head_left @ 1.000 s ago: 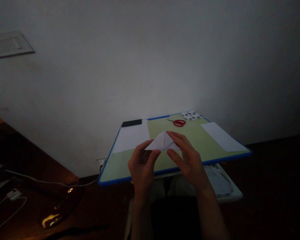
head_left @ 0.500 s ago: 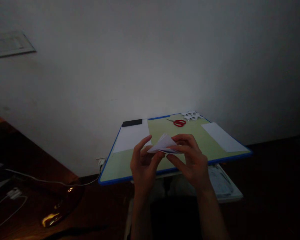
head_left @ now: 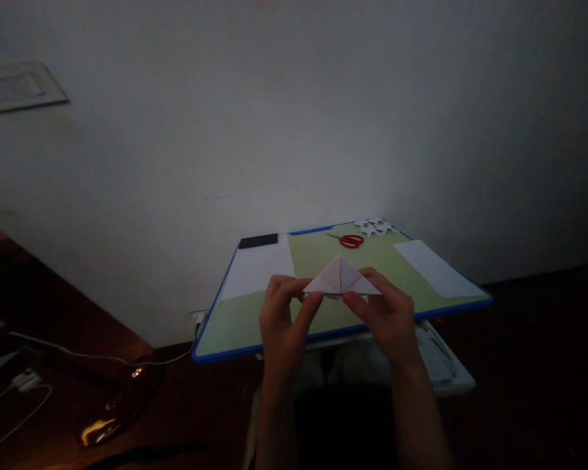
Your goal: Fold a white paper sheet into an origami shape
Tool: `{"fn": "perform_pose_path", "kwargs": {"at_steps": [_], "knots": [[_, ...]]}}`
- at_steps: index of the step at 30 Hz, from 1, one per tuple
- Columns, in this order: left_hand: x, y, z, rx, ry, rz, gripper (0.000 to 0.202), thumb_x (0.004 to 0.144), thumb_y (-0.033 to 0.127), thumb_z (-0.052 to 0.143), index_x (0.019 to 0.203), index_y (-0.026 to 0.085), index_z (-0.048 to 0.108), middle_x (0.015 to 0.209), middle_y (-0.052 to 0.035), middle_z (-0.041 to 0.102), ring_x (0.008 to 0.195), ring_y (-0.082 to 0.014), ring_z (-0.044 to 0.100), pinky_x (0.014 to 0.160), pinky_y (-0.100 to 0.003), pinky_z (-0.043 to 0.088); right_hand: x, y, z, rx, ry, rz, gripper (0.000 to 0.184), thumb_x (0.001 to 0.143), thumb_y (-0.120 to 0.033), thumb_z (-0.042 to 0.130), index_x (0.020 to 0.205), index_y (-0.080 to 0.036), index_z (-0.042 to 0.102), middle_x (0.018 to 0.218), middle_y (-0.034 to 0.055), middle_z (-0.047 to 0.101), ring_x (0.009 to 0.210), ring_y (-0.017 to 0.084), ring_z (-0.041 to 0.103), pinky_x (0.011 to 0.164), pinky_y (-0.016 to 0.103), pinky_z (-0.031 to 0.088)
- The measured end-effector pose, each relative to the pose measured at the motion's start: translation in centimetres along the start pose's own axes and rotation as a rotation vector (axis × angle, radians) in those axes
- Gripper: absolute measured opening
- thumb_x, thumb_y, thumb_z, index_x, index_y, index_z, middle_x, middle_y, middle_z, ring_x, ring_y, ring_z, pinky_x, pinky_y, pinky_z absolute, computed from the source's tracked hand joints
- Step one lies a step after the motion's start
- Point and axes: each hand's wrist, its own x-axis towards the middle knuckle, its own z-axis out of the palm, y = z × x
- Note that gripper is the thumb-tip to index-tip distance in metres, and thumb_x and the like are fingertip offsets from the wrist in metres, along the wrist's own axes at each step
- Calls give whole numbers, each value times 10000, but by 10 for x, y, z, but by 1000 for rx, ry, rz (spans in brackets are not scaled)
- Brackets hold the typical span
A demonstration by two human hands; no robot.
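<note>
A white sheet folded into a triangle [head_left: 342,278] is held up over the green board [head_left: 318,254], point upward. My left hand [head_left: 285,321] pinches its lower left corner between thumb and fingers. On the lower right edge, my right hand [head_left: 388,313] pinches it the same way. Both hands hover above the board's near blue edge [head_left: 235,351].
Red-handled scissors [head_left: 350,240] and a heap of small white paper cut-outs [head_left: 375,226] lie at the board's far side. White sheets rest at the left [head_left: 257,269] and right [head_left: 436,267], a black item [head_left: 258,240] at the far left corner. Cables [head_left: 93,358] trail at the left.
The folded paper turned from flat-on, through an edge-on tilt, back to a flat triangle facing me, now a little further right. Both hands shifted their pinch to its lower corners.
</note>
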Motion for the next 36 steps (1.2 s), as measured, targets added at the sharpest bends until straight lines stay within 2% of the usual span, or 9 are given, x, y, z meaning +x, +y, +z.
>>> {"fn": "perform_pose_path", "kwargs": {"at_steps": [2,5,10,13,15,21,25,31,36], "knots": [[0,2,0,-44,-32,-32,81,933,272,829,1008,243,820,959,-25,690,926,-166,662,839,-268,555,0,-2,2,62,-18,72,29,981,-280,768,968,-272,792,934,17,731,863,198,677,776,324,529],[-1,5,3,-124,-73,-147,139,921,307,840,1021,217,809,927,-32,770,841,-167,707,765,-257,569,1,-2,5,122,-48,179,73,954,-325,800,943,-253,796,883,13,743,812,187,669,732,300,532],[-2,6,10,-72,-7,-264,252,873,358,878,1047,191,804,837,-14,786,678,-134,678,600,-202,535,2,3,11,160,-57,299,155,928,-381,821,1007,-248,813,900,18,779,816,187,703,728,288,570],[-2,5,11,-51,2,-285,246,871,360,875,1031,187,802,839,-15,787,677,-132,674,598,-199,539,2,4,12,149,-6,287,334,908,-356,840,1232,-296,785,1121,40,802,948,213,746,820,321,613],[-2,6,10,-47,5,-289,237,878,358,865,1029,187,799,859,-20,791,688,-136,680,602,-203,545,1,5,12,122,18,278,430,910,-343,836,1330,-327,744,1166,44,787,967,217,751,823,332,626],[-2,7,11,-35,-22,-324,248,889,379,841,1024,183,768,843,-12,764,651,-131,667,563,-200,526,0,14,10,13,28,231,261,942,-318,796,1203,-331,797,1200,41,790,1050,223,739,853,327,619],[-2,8,13,-39,-36,-367,322,849,380,871,1069,177,752,840,-15,761,689,-152,689,609,-220,551,1,16,12,-29,4,190,246,958,-295,778,1204,-309,782,1165,47,783,1048,226,733,877,345,605],[-2,10,9,18,-85,-378,259,853,369,852,982,162,764,800,-7,726,683,-143,652,599,-211,507,3,8,10,-127,-16,21,302,993,-221,722,1278,-320,747,1191,48,693,1044,203,681,882,356,569],[-2,9,8,19,-158,-364,230,881,363,842,1001,174,785,846,-20,764,719,-153,666,631,-224,516,3,9,8,-141,-31,14,300,992,-188,719,1247,-334,776,1209,45,677,1014,192,663,887,355,565]]}}
